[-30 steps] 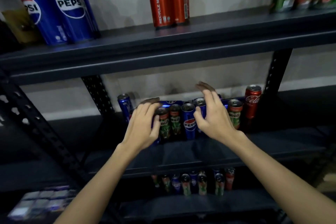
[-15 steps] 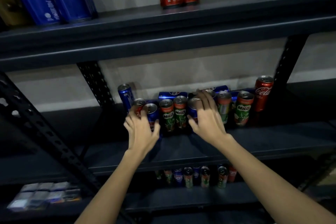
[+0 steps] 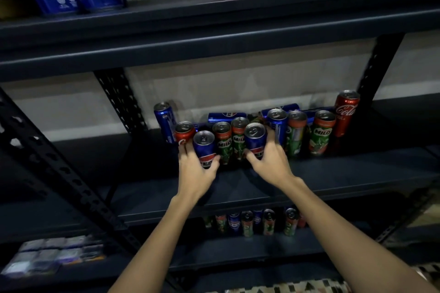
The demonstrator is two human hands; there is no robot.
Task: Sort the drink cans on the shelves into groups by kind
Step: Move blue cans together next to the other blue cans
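The left hand [image 3: 195, 171] is gripping one Pepsi can [image 3: 205, 147] and the right hand [image 3: 270, 162] another Pepsi can [image 3: 255, 139], both standing among Milo cans [image 3: 223, 141] on the middle shelf [image 3: 345, 173].

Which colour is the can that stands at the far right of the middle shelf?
Red, with white Coca-Cola script; the head view shows it.

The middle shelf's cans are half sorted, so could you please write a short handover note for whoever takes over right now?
Left hand: gripping a Pepsi can at the cluster's left front.
Right hand: gripping another Pepsi can at centre.
Middle shelf: Pepsi, Milo cans and Coke still mixed; some blue cans lie flat behind; one Coca-Cola can stands at far right.
Done: top shelf already grouped.
Left: group the middle shelf, then the mixed bottom shelf cans.
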